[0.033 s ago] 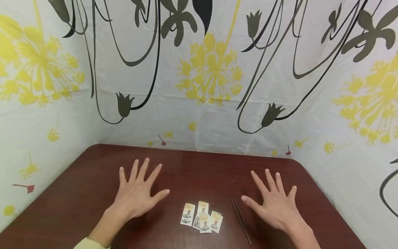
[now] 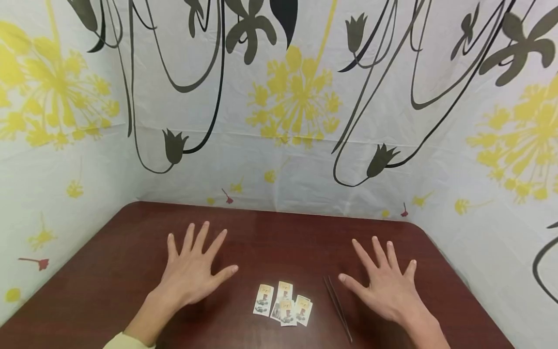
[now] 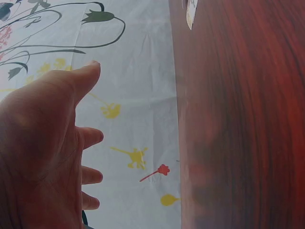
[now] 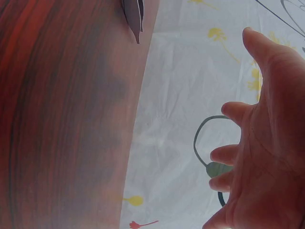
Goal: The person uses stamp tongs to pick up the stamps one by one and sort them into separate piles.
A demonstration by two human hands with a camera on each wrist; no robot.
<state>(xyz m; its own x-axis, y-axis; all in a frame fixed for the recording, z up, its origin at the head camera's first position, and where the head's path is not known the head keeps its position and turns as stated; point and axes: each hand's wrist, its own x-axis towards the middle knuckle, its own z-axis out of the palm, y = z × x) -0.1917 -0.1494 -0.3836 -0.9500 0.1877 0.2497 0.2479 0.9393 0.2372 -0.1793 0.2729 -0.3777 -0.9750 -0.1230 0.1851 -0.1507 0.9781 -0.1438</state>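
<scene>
My left hand (image 2: 189, 274), palm down with fingers spread, holds nothing and hovers over the left half of the table. Across from it, my right hand (image 2: 388, 286) is spread the same way, also with nothing in it. Between them lie several small stamp-like paper pieces with yellow and grey print; one piece (image 2: 263, 300) sits apart on the left, while others overlap, with one (image 2: 287, 313) on top. Dark slim tweezers (image 2: 337, 310) lie just left of my right hand, points toward the far side. My left hand (image 3: 43, 129) also shows in the left wrist view, my right hand (image 4: 267, 143) in the right one.
The dark red-brown tabletop (image 2: 279, 242) has rounded far corners. A white cloth (image 2: 244, 169) with yellow and dark flower prints hangs behind it and along both sides. A dark pointed thing (image 4: 134, 21) pokes into the top of the right wrist view; its kind cannot be told.
</scene>
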